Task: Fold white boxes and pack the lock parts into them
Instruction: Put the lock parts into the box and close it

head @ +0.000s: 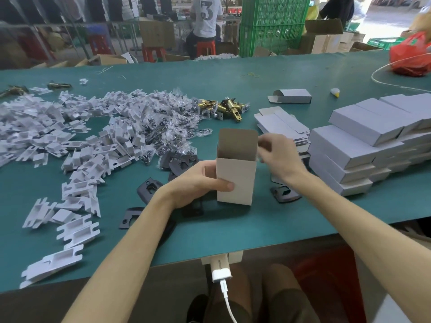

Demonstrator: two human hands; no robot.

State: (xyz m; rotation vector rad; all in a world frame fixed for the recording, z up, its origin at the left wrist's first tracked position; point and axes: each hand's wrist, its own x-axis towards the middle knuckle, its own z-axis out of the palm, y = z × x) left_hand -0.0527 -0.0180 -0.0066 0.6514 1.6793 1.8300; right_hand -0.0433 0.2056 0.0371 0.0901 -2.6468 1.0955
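A teal-covered table (268, 220) fills the view, its near edge cutting across above the person's lap. Near the middle, the left hand (198, 180) holds a white box (235, 180) upright on the table, thumb across its front face and the other fingers wrapped behind it; the box's top is open, with the tuck flap standing up at the back. The right hand (277, 157) is at the box's upper right edge, its fingers (263, 145) curled towards the side flap but blurred, so I cannot tell whether they pinch it. A broad heap of white card inserts (70, 136) spreads over the left of the table, merging into clear bags of screws (163, 122), with brass latches (224, 108) just beyond. Black plates (285, 194) lie around the box. To the right stand stacked closed boxes (363, 141), with flat box blanks (279, 124) beside them and one folded box (291, 96) lying farther back. A red plastic bag (410, 57) sits at the far right corner. Beyond the table are green crates (272, 24), brown cartons and a person (206, 15) seated on a red stool.
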